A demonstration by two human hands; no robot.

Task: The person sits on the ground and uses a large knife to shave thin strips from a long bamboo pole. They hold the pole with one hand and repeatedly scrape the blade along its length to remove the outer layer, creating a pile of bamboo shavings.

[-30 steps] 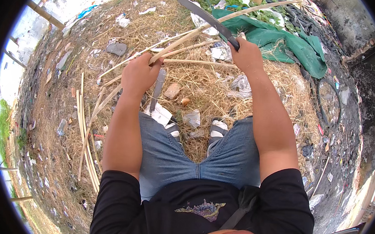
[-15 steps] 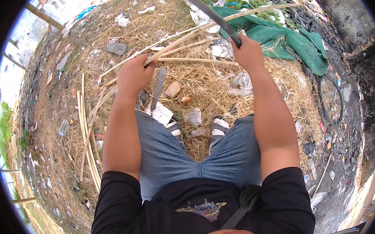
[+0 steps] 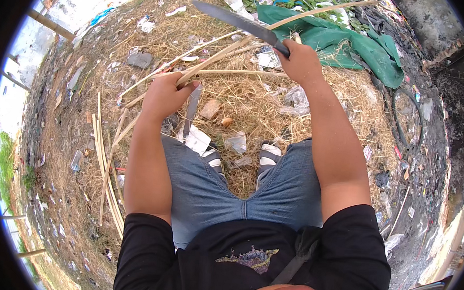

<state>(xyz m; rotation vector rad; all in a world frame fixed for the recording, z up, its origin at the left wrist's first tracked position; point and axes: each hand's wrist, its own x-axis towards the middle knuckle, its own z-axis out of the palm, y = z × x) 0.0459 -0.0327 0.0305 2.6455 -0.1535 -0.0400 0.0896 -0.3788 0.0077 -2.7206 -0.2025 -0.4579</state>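
My right hand [image 3: 300, 64] is closed round the handle of a long, dark-bladed knife [image 3: 234, 21]. Its blade points to the far left and crosses a long pale bamboo strip [image 3: 309, 12]; whether the two touch, I cannot tell. That strip runs from my left hand [image 3: 165, 95], which is wrapped round it, up to the far right. Beside it, more thin strips [image 3: 231, 72] fan out near my left fist. A second grey blade [image 3: 191, 109] lies on the straw just right of my left hand, its lower end by a white scrap.
Several pale strips [image 3: 103, 155] lie on the ground left of my left forearm. A green sheet [image 3: 336, 45] is crumpled beyond my right hand. Dry straw, scraps and brick pieces [image 3: 211, 109] cover the ground before my feet. A dark hose loop [image 3: 421, 122] and a stained wall stand right.
The knife has swung flatter, its tip moving left and down across the strip. My right hand has shifted slightly left; my left hand keeps its grip.
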